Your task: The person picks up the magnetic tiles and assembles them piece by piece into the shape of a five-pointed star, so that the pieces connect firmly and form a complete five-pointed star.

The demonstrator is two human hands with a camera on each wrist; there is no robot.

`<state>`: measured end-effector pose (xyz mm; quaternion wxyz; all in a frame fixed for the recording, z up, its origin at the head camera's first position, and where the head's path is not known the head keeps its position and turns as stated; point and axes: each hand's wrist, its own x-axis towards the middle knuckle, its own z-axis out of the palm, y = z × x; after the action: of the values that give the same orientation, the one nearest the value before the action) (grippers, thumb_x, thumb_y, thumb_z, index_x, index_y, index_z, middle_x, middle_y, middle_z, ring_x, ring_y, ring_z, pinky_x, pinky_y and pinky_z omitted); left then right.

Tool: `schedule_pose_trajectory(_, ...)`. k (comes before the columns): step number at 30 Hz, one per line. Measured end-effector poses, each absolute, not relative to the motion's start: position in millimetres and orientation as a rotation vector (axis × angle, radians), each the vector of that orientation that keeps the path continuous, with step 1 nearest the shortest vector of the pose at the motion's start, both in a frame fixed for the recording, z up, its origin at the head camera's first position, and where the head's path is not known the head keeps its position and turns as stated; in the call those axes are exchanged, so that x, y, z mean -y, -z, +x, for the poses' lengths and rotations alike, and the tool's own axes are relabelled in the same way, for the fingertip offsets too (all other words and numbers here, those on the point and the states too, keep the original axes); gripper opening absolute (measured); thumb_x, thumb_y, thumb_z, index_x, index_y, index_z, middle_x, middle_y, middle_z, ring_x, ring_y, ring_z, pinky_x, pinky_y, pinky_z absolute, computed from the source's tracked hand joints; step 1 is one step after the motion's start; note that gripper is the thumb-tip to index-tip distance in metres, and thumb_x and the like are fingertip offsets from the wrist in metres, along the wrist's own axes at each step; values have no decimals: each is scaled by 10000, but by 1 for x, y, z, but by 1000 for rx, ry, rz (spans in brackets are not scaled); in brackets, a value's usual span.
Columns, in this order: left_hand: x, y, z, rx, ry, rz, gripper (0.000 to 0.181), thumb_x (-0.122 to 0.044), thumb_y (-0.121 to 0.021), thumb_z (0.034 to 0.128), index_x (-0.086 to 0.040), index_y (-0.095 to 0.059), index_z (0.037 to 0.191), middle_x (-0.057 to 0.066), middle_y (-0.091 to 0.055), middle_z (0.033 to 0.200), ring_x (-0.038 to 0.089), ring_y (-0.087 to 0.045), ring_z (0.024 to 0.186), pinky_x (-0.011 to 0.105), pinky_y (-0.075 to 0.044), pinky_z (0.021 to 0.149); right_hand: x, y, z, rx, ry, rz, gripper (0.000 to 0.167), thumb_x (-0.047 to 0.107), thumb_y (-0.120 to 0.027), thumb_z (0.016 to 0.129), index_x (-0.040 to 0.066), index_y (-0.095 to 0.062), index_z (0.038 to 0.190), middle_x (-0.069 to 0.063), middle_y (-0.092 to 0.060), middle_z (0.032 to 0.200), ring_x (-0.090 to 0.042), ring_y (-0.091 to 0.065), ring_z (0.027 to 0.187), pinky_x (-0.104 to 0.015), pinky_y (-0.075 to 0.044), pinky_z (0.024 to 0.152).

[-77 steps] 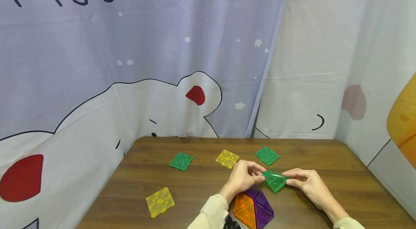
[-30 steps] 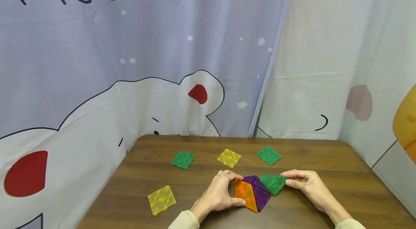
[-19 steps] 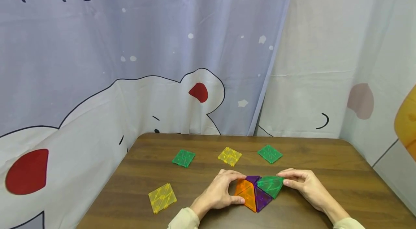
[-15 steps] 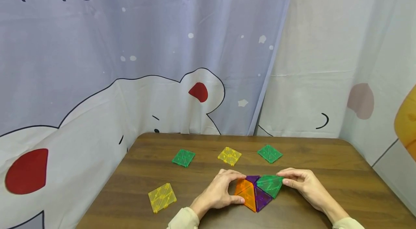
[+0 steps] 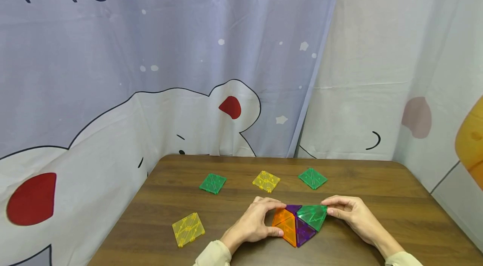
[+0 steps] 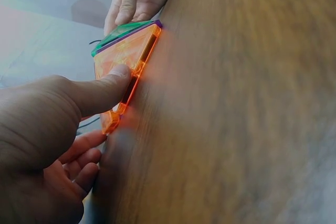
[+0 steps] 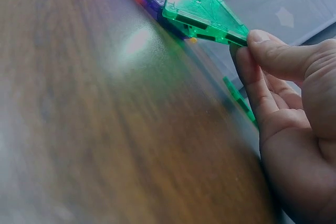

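A low shape of orange triangular magnetic tiles (image 5: 285, 226) and purple magnetic tiles (image 5: 304, 232) stands on the table near its front. My left hand (image 5: 250, 223) grips its left side; the thumb presses the orange face in the left wrist view, while the fingertips reach the far edge. Against the purple side sits a green magnetic tile piece (image 5: 312, 216), tilted, with its outer corner raised off the wood in the right wrist view. My right hand (image 5: 351, 217) pinches that corner between thumb and fingers. The underside of the orange and purple shape is hidden.
Behind the hands lie a green square tile (image 5: 213, 183), a yellow square tile (image 5: 266, 181) and another green tile (image 5: 312, 178). A second yellow tile (image 5: 188, 229) lies at the left of the wooden table (image 5: 151, 215). A printed curtain hangs behind the table.
My left hand has let go of the green piece and taken hold of the orange and purple shape, now farther from me. My right hand has brought the green piece against the purple side.
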<state>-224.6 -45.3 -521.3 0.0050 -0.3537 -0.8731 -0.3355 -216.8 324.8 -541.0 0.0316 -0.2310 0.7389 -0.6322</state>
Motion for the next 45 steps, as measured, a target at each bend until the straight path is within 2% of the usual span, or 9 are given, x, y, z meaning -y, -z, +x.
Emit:
schedule_pose_trajectory(9,46,522,-222,2748,1106,-1041,671,-387,-1003,838,-275,-745,1447,-88,-655,1329,83,-523,1202,351,-482,1093,-323,537,-215,-2266,2030,-679,362,16,-547,1155,-249,-564,1400,-272,-727,1337,-134,-744,1049,-313,-649,885)
schedule_pose_trajectory(16,47,523,-224,2756,1133,-1035,651,-350,-1000,845,-293,-747,1441,-99,-657,1330,86,-527,1222,373,-480,1114,-323,536,-219,-2498,2093,-473,390,87,-638,1139,-199,-611,1404,-155,-772,1317,-158,-759,1097,-284,-642,863)
schedule_pose_trajectory(21,48,523,-225,2756,1153,-1042,643,-298,-1006,837,-296,-753,1428,-121,-668,1342,98,-537,1263,386,-477,1148,-324,534,-226,-2745,2016,-323,424,161,-718,1110,-110,-652,1429,-43,-770,1310,-75,-739,1083,-213,-615,869)
schedule_pose_trajectory(28,52,521,-227,2745,1172,-1128,633,-230,-991,836,-304,-766,1422,-142,-693,1403,118,-532,1324,403,-451,1189,-321,536,-243,-2958,1842,-263,484,203,-772,1080,-33,-642,1482,-223,-697,1426,2,-683,1151,-100,-542,932)
schedule_pose_trajectory(31,54,521,-228,2751,1185,-1177,613,-205,-973,856,-315,-766,1423,-175,-689,1434,94,-530,1331,391,-444,1189,-317,536,-250,-3037,1773,-253,517,213,-810,1053,-24,-646,1482,-245,-703,1432,-108,-718,1182,-100,-547,903)
schedule_pose_trajectory(35,57,520,-231,2768,1222,-1243,598,-156,-954,870,-312,-772,1418,-195,-683,1453,59,-524,1314,356,-447,1176,-312,538,-258,-3088,1691,-219,584,249,-842,1031,-24,-630,1502,-248,-698,1458,-356,-719,1265,-81,-535,894)
schedule_pose_trajectory(37,60,519,-232,2773,1244,-1274,599,-128,-943,875,-298,-771,1424,-187,-682,1462,58,-521,1315,345,-451,1175,-309,537,-262,-3091,1650,-199,637,291,-849,1026,-22,-610,1526,-256,-678,1490,-416,-705,1289,-71,-523,901)
schedule_pose_trajectory(40,63,518,-233,2781,1279,-1303,604,-92,-926,885,-286,-767,1434,-178,-678,1474,64,-512,1330,343,-449,1188,-305,536,-268,-3104,1572,-183,713,359,-853,1017,-13,-580,1561,-269,-654,1517,-432,-706,1286,-128,-549,926)
schedule_pose_trajectory(45,65,518,-237,2772,1284,-1371,596,-146,-934,898,-290,-756,1448,-175,-672,1474,63,-509,1346,344,-447,1198,-299,536,-277,-3172,1384,-202,811,444,-869,989,1,-554,1591,-274,-635,1530,-430,-628,1317,-456,-597,1021)
